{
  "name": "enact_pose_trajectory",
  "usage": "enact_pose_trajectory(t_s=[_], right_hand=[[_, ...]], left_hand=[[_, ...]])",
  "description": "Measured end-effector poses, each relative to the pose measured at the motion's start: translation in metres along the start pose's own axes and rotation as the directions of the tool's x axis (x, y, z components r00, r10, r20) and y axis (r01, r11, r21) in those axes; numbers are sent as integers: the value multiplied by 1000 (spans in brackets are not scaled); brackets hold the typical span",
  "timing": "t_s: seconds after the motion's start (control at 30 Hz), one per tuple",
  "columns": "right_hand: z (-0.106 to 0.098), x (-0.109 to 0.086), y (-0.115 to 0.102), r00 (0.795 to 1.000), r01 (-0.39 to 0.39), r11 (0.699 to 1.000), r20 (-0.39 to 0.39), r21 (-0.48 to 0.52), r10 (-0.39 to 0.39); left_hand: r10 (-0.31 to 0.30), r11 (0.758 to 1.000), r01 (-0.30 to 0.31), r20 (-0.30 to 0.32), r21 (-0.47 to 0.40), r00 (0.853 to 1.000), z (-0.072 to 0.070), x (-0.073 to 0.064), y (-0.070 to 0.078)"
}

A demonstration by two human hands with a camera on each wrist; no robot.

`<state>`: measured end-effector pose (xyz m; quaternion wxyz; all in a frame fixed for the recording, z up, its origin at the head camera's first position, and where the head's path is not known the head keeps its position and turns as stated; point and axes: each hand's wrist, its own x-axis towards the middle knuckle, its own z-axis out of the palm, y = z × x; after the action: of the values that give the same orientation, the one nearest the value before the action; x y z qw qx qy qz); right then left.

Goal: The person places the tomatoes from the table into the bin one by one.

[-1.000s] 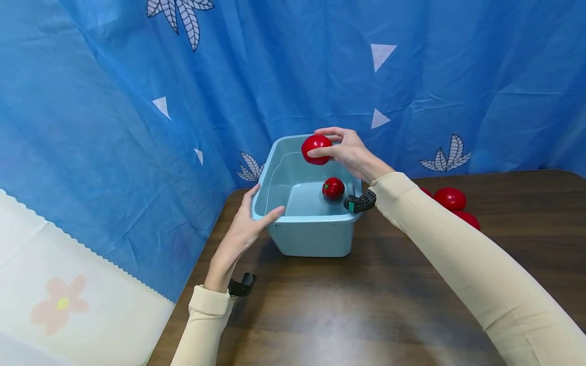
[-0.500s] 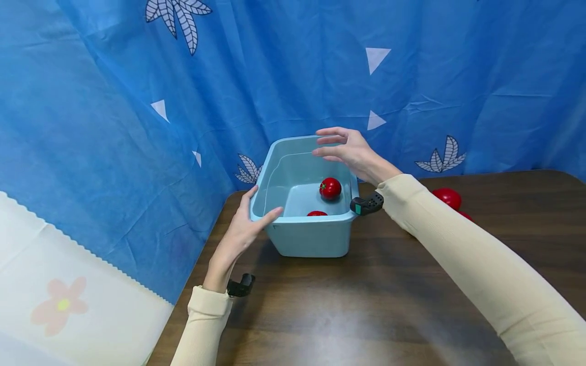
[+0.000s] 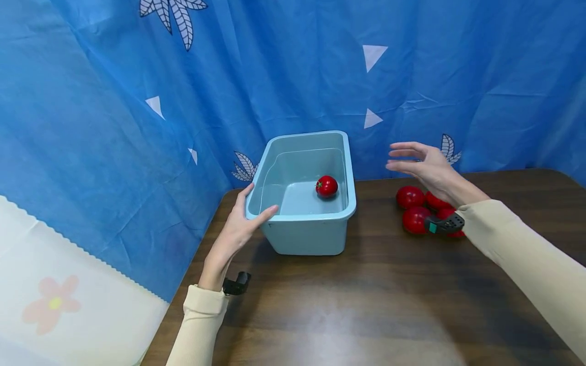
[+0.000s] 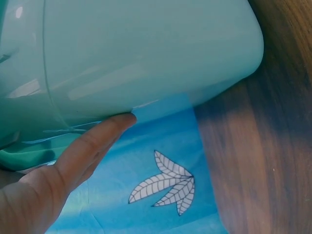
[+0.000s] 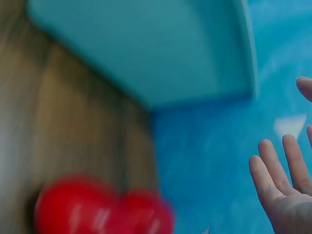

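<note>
A light blue plastic tub point(image 3: 302, 236) stands on the dark wooden table point(image 3: 366, 305), near the curtain. One red tomato point(image 3: 326, 186) lies on its floor at the right. My left hand point(image 3: 240, 226) rests against the tub's front left corner, thumb along the front rim, fingers straight up the outer wall point(image 4: 146, 48). My right hand point(image 3: 414, 160) hovers empty with spread fingers point(image 5: 282, 180) above a cluster of red tomatoes point(image 3: 415, 219) to the right of the tub. The right wrist view is blurred and shows those tomatoes point(image 5: 73, 209) below the tub point(image 5: 161, 48).
A blue curtain point(image 3: 137, 101) with white leaf and triangle prints hangs close behind and to the left of the table. The table's left edge point(image 3: 192, 274) runs just beside my left forearm. Bare wood stretches in front of the tub.
My right hand let go of a tomato over the tub, then swung right to hover above the tomatoes on the table. The left hand stayed at the tub's corner.
</note>
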<state>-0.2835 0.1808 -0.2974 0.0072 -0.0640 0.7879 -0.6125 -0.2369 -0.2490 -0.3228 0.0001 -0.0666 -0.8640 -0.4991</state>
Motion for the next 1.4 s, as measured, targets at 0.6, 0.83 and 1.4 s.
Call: enact_pose_trajectory(t_s=[0.6,0.83,1.4], right_hand=[[-61,-80,123,991,23,916,-110,-401,-73],[-63,-87,133,993,-98,922,-92,-375,68],[-63,-90,141,986,-121,950,-148,-287,81]], left_hand=[[14,1000,-14,-5,5,1000,-2,0,4],[15,1000,-15,-3,5,1000,0,0,3],[24,999,-24,-10,22,1000,2,0,3]])
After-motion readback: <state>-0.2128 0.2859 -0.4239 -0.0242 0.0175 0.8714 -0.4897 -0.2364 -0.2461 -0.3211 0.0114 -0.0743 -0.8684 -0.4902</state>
